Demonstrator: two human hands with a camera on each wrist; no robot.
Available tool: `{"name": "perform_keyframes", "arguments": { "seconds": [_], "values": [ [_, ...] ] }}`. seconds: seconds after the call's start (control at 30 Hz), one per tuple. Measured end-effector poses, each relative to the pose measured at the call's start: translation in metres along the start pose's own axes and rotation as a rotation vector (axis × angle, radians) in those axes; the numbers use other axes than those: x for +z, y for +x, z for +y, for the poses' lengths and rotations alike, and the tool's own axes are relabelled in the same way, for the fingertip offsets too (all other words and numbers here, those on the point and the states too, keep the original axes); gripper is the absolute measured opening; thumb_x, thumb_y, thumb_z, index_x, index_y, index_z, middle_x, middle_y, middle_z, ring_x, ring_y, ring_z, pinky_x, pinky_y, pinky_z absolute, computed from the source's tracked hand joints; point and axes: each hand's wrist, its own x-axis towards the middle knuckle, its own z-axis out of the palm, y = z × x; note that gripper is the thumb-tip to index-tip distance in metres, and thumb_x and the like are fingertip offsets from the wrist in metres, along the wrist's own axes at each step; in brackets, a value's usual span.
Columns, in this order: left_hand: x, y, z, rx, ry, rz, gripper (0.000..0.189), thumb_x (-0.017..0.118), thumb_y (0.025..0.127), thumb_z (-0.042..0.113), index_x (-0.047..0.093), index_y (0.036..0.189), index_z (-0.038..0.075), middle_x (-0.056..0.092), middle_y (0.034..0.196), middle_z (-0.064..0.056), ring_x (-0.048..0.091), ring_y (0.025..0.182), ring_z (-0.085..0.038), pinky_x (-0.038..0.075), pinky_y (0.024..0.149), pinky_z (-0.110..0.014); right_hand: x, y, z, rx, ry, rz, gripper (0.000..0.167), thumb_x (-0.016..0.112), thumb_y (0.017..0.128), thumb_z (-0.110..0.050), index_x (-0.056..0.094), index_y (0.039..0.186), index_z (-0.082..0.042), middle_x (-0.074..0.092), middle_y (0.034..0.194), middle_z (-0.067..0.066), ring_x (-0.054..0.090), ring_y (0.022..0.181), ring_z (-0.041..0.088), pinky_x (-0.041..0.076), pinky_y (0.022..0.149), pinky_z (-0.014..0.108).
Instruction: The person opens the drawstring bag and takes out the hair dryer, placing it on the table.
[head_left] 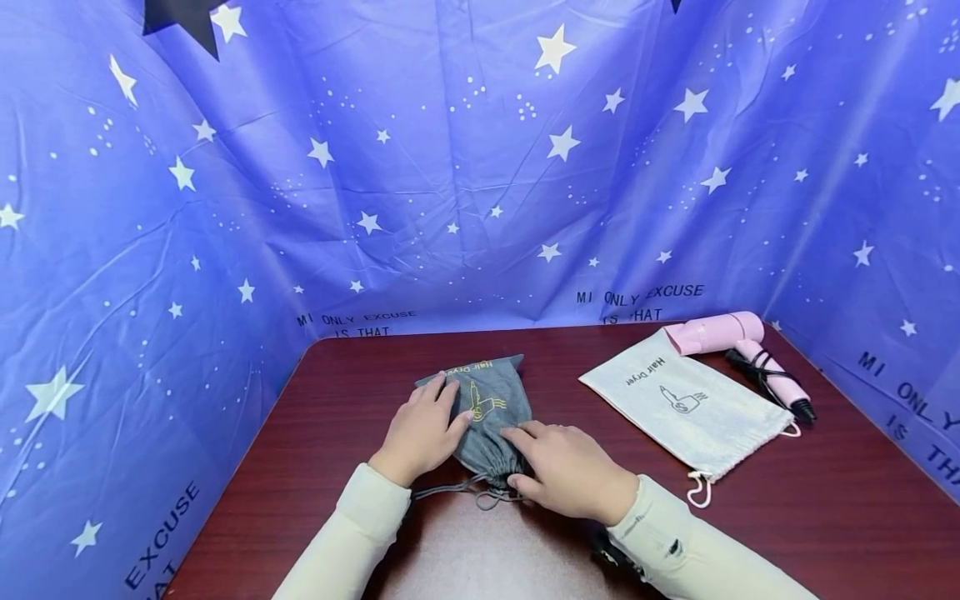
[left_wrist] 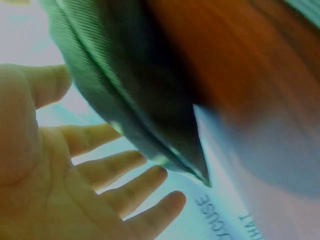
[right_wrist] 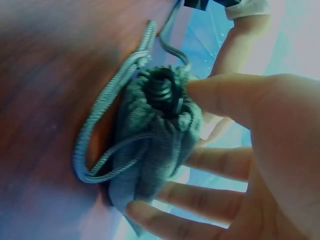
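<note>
A grey drawstring bag with a yellow hair dryer print lies on the table, bulging with something inside. My left hand rests on its left side, fingers extended; in the left wrist view those fingers touch the bag's edge. On the lower right, my right hand lies against the bag near its gathered mouth, thumb and fingers loosely spread. The right wrist view shows the mouth drawn in around a black ribbed cord end. Loose grey drawstrings trail from it onto the table.
To the right lies a flat white drawstring bag with a hair dryer print. Beside its far edge is a pink hair dryer with a black cord around its handle. Starry blue curtains surround the dark red table.
</note>
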Motion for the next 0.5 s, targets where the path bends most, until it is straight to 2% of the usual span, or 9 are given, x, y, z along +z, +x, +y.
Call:
{"name": "perform_keyframes", "arguments": {
  "seconds": [0.1,0.23,0.37,0.5],
  "values": [
    [-0.003,-0.002,0.009,0.054,0.025,0.050,0.054,0.056,0.105,0.047,0.061,0.140,0.006,0.056,0.147,-0.017,0.056,0.133,-0.039,0.049,0.103,-0.056,-0.006,0.001,0.001,0.020,-0.002,0.003,0.053,0.076,0.089,-0.043,0.067,0.129,-0.009,0.070,0.115,0.006,0.073,0.091,0.023,0.059,0.074,0.042],
    [-0.006,-0.005,0.020,0.146,0.070,0.124,0.035,0.064,0.101,0.042,0.071,0.111,0.009,0.067,0.109,-0.007,0.065,0.098,-0.028,0.055,0.084,-0.045,-0.012,0.001,0.003,0.039,-0.015,0.021,0.035,0.078,0.084,-0.036,0.067,0.107,-0.011,0.062,0.094,0.001,0.064,0.071,0.017,0.053,0.059,0.036],
    [-0.008,-0.009,0.029,0.206,0.088,0.160,0.018,0.068,0.096,0.031,0.064,0.083,0.019,0.057,0.074,0.007,0.058,0.067,-0.014,0.048,0.060,-0.033,-0.016,-0.001,0.006,0.060,-0.025,0.011,0.021,0.077,0.079,-0.027,0.059,0.083,-0.018,0.055,0.079,-0.004,0.056,0.063,0.013,0.047,0.053,0.035],
    [-0.010,-0.014,0.035,0.263,0.149,0.136,0.028,0.067,0.083,0.022,0.045,0.066,0.024,0.037,0.056,0.012,0.038,0.048,-0.008,0.031,0.043,-0.030,-0.017,-0.006,0.009,0.061,-0.024,-0.033,0.025,0.079,0.072,-0.023,0.054,0.073,-0.020,0.056,0.071,-0.007,0.059,0.062,0.015,0.047,0.052,0.039]
  ]
}}
